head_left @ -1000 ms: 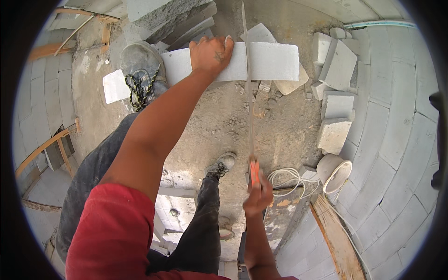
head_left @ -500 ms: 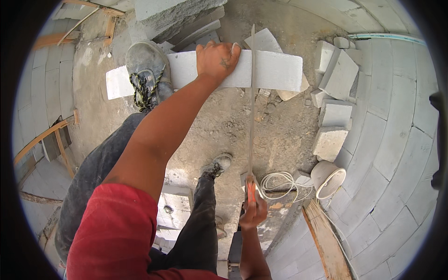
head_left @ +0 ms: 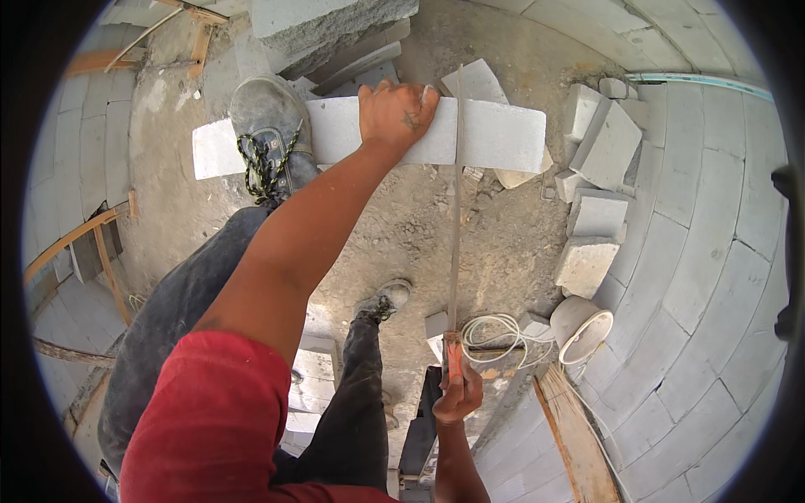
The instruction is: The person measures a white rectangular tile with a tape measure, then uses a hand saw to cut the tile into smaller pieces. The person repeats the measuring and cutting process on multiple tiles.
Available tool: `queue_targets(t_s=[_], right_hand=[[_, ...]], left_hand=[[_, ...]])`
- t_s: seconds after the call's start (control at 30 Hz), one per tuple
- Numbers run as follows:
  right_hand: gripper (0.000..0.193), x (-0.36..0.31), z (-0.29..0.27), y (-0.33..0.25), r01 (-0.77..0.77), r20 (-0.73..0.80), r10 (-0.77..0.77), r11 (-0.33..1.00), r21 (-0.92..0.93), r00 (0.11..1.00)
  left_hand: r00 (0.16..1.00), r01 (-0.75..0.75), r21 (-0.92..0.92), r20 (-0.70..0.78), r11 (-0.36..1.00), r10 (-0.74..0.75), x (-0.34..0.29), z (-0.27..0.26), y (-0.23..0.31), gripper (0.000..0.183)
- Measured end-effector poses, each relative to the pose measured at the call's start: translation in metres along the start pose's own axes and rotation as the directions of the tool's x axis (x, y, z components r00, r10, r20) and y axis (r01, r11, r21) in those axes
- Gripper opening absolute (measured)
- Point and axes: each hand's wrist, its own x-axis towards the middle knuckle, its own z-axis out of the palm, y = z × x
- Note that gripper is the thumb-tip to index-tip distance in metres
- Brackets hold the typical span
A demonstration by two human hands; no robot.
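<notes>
A long white concrete block (head_left: 501, 134) lies crosswise in front of me. My left hand (head_left: 397, 116) presses on it, fingers wrapped over its far edge. Left of that hand, my boot (head_left: 270, 117) rests on the same block. In my right hand (head_left: 458, 392) is the orange handle of a handsaw (head_left: 457, 243). Its long thin blade points away from me and crosses the block to the right of my left hand, seen nearly edge-on. How deep the blade sits in the block I cannot tell.
Rough block pieces (head_left: 605, 144) line the right wall. Nearer stand a white bucket (head_left: 582, 330), a coiled white cable (head_left: 493, 337) and a wooden plank (head_left: 575, 432). Large broken blocks (head_left: 335, 33) lie beyond my boot. Timber pieces (head_left: 75, 241) stand at the left.
The saw and my right hand have drawn back slightly toward me. My left hand and boot keep their places on the block. The whole view has shifted a little.
</notes>
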Motion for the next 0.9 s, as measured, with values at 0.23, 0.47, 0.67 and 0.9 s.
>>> queue_targets(t_s=[0.23, 0.47, 0.67, 0.9], right_hand=[[0.027, 0.075, 0.035, 0.035, -0.138, -0.016, 0.137, 0.988, -0.07, 0.99], [0.03, 0.013, 0.012, -0.013, 0.004, -0.073, -0.002, 0.999, 0.032, 0.997], [0.031, 0.069, 0.03, 0.044, -0.056, -0.008, 0.055, 0.995, -0.085, 0.998], [0.036, 0.004, 0.001, 0.006, 0.041, -0.027, -0.039, 0.996, 0.077, 0.999]], left_hand=[[0.999, 0.031, 0.042, -0.028, 0.999, -0.03, 0.006, -0.004, 0.002, 0.045], [1.0, 0.004, 0.024, -0.025, 1.0, -0.003, 0.006, 0.0, 0.0, 0.045], [1.0, 0.004, 0.013, -0.012, 1.0, -0.004, 0.004, -0.004, 0.005, 0.044], [1.0, 0.005, 0.042, -0.013, 0.999, -0.005, 0.006, 0.0, 0.002, 0.042]])
